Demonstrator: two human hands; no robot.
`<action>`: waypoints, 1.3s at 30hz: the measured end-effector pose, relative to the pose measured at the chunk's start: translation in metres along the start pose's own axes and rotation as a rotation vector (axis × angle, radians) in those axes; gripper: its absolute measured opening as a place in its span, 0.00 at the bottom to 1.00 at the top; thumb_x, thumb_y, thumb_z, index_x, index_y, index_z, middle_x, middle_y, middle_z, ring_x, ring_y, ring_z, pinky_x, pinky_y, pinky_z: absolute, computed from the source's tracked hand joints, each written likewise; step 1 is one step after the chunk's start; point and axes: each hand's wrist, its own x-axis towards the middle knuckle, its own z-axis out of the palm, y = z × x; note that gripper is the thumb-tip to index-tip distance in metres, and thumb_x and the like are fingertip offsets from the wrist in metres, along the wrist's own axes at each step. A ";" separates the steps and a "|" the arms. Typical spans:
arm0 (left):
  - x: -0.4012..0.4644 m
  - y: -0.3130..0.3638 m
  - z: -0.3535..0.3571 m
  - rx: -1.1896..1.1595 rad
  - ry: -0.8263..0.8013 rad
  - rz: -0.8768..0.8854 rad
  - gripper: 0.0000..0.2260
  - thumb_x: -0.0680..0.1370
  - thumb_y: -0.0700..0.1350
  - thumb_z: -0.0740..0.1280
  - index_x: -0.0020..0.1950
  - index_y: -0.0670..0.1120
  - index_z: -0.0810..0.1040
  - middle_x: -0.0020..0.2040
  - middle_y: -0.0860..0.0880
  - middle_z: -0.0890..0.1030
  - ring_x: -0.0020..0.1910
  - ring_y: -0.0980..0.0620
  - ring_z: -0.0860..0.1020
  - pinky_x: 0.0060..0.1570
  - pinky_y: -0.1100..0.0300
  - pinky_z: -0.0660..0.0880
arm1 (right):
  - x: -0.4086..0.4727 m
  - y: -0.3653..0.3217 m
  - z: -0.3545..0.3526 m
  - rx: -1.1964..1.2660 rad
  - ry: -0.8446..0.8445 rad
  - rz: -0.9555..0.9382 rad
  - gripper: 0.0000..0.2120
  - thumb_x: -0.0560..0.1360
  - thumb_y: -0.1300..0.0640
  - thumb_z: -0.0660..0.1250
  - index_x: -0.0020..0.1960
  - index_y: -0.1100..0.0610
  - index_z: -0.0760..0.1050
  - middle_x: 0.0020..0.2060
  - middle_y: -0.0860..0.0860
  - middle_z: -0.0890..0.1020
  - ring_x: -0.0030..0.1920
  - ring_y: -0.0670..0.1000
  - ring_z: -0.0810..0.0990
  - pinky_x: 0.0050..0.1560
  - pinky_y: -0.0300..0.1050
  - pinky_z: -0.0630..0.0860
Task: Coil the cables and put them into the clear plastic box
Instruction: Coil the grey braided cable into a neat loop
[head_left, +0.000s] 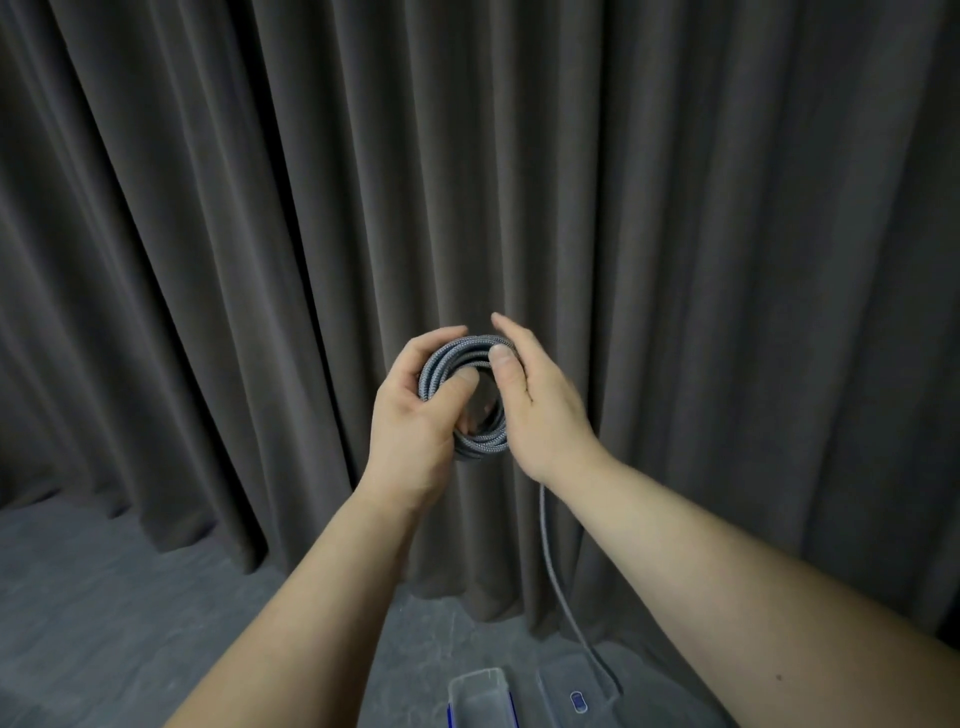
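Box (478, 696) waits below; left hand (415, 415) grips the coil (462, 395), right hand (540, 410) pinches it; the dangling tail (550, 561) could snag.

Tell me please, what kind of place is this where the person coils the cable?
Probably an indoor recording space or studio, though I cannot be sure. A dark pleated curtain covers the whole background, the floor is plain grey, and a clear plastic box sits below the hands.
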 end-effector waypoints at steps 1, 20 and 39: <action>0.000 -0.001 0.000 -0.012 -0.006 -0.008 0.14 0.74 0.35 0.66 0.57 0.48 0.77 0.32 0.55 0.79 0.28 0.59 0.74 0.33 0.65 0.72 | 0.001 0.001 0.001 0.011 0.013 -0.014 0.19 0.82 0.49 0.54 0.72 0.50 0.66 0.67 0.48 0.74 0.67 0.46 0.71 0.67 0.40 0.65; 0.010 -0.004 -0.001 0.013 0.210 -0.037 0.09 0.74 0.50 0.70 0.49 0.46 0.79 0.28 0.56 0.72 0.28 0.57 0.69 0.33 0.59 0.68 | 0.000 0.001 -0.006 -0.118 -0.063 0.006 0.21 0.80 0.44 0.54 0.73 0.44 0.60 0.64 0.50 0.76 0.62 0.52 0.76 0.62 0.46 0.72; 0.021 -0.012 -0.046 0.609 0.418 0.103 0.12 0.77 0.47 0.70 0.58 0.46 0.78 0.48 0.55 0.80 0.46 0.62 0.78 0.49 0.72 0.72 | -0.008 -0.045 -0.022 -1.224 -0.780 -0.157 0.12 0.72 0.68 0.60 0.53 0.58 0.75 0.49 0.56 0.77 0.49 0.60 0.79 0.42 0.48 0.74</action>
